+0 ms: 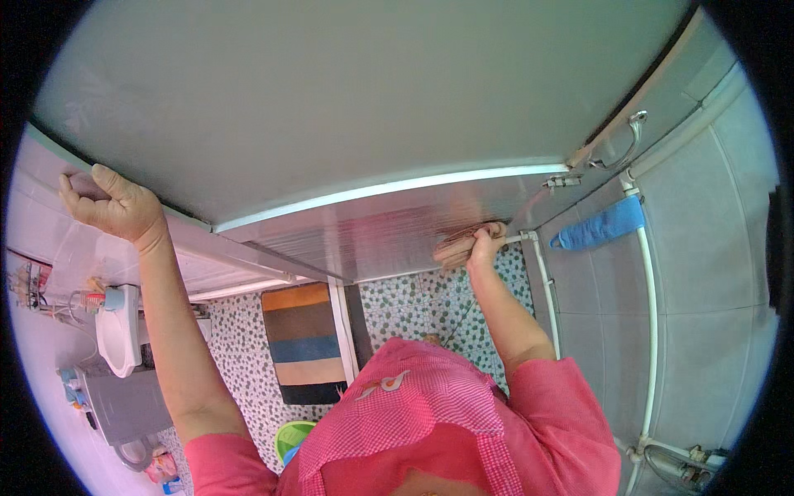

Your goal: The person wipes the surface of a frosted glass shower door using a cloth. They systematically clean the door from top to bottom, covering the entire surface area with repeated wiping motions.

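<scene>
My right hand (487, 245) presses a folded brownish cloth (458, 247) against the lower panel (397, 229) of a door, low down near the tiled floor. The cloth partly hides its fingers. At the left, my left hand (118, 201) grips the door's edge (186, 218), thumb on the near face and fingers curled behind. A large frosted pane (347, 105) fills the door above a pale metal rail (384, 187). To the right of the pane are a curved metal handle (634, 139) and a small metal bolt (563, 181).
White pipes (649, 335) run along the grey tiled wall at right, with a blue cloth (598, 224) hanging there. A striped mat (304, 347) lies beyond the white threshold (343, 328). A washbasin (118, 332), a grey washing machine (127, 406) and a green basin (291, 435) stand left.
</scene>
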A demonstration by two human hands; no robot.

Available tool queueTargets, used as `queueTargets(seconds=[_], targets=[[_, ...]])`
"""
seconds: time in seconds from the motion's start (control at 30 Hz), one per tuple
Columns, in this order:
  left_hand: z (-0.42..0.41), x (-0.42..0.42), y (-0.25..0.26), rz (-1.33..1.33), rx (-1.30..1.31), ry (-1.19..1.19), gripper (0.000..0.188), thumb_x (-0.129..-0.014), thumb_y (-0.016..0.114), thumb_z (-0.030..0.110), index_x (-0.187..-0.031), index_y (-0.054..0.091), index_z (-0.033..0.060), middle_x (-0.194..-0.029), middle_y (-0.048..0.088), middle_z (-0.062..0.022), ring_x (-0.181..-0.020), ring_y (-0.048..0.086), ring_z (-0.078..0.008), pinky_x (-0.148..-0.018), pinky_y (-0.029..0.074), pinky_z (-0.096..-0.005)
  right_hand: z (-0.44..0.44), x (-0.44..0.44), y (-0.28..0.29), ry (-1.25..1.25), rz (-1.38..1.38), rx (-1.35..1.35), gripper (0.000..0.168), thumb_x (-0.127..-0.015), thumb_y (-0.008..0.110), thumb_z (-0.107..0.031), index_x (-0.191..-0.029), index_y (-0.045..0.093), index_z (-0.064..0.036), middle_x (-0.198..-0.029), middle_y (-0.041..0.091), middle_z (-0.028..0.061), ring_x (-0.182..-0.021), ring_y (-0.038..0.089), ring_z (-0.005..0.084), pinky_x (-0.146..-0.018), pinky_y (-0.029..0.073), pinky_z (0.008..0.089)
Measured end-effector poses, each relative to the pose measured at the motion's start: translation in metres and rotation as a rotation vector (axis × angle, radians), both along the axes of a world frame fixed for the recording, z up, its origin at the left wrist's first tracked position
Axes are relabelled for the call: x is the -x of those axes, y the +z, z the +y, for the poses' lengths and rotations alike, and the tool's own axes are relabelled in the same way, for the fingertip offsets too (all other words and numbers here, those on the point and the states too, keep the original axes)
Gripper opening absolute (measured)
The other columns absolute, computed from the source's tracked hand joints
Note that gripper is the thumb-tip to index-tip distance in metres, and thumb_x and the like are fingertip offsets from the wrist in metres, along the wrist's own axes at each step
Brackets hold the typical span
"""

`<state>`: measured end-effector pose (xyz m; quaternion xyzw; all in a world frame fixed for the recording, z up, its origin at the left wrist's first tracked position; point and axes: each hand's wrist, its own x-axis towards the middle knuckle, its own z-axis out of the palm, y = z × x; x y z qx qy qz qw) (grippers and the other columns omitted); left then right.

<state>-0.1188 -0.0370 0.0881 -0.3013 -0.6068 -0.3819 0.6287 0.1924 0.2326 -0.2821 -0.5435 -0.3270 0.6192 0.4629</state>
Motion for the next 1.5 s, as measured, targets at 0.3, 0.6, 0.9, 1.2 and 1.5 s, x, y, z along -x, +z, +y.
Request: queueTargets(seconds=[0.3, 0.6, 0.9, 1.2, 1.5], targets=[[-0.004, 0.006, 0.001, 0.019, 0.058, 0.05, 0.048, -0.096, 0.056, 0.023, -0.131, 0.035, -0.0015, -0.122, 0.044, -0.0172, -0.109, 0.045, -0.0285, -0.094, 0.037, -0.0377, -0.138, 0.126, -0.047, 0.314, 0.227, 0.415, 0.052, -0.087, 0.055, -0.016, -0.131, 0.035, 0.003, -0.127, 0.046, 0.0166, -0.112, 0.048, 0.0268, -0.099, 0.039, 0.0364], [0.005, 0.003, 0.003, 0.06, 0.071, 0.088, 0.048, -0.096, 0.055, 0.024, -0.132, 0.036, -0.0027, -0.112, 0.044, -0.0137, -0.094, 0.045, -0.0231, -0.084, 0.041, -0.0341, -0.146, 0.152, -0.039, 0.697, 0.899, 0.961, 0.028, -0.08, 0.053, -0.011, -0.105, 0.051, 0.003, -0.106, 0.056, 0.0196, -0.1, 0.057, 0.0374, -0.088, 0.048, 0.0551], [-0.003, -0.001, 0.002, 0.08, 0.076, 0.075, 0.046, -0.097, 0.055, 0.023, -0.13, 0.038, -0.0035, -0.089, 0.041, -0.0044, -0.078, 0.038, -0.0162, -0.072, 0.038, -0.0293, 0.042, -0.048, -0.026, 0.285, 0.548, 0.452, 0.03, -0.082, 0.05, -0.007, -0.11, 0.051, 0.004, -0.102, 0.056, 0.0198, -0.092, 0.058, 0.037, -0.079, 0.051, 0.0504], [-0.003, -0.004, 0.0, 0.026, 0.062, 0.025, 0.045, -0.097, 0.054, 0.021, -0.13, 0.037, -0.0033, -0.088, 0.039, -0.0042, -0.076, 0.037, -0.0156, -0.072, 0.037, -0.0276, -0.084, 0.071, -0.025, 0.286, 0.482, 0.721, 0.038, -0.078, 0.056, -0.006, -0.115, 0.051, -0.002, -0.111, 0.056, 0.0159, -0.101, 0.054, 0.0336, -0.093, 0.045, 0.0476], [-0.005, 0.001, 0.001, 0.123, 0.065, 0.074, 0.045, -0.097, 0.055, 0.026, -0.128, 0.041, -0.0037, -0.087, 0.042, -0.0047, -0.077, 0.04, -0.0175, -0.073, 0.04, -0.0308, -0.077, 0.066, 0.002, 0.483, 0.689, 0.743, 0.032, -0.08, 0.053, -0.008, -0.111, 0.052, 0.002, -0.117, 0.056, 0.0161, -0.107, 0.054, 0.0326, -0.095, 0.045, 0.0497]])
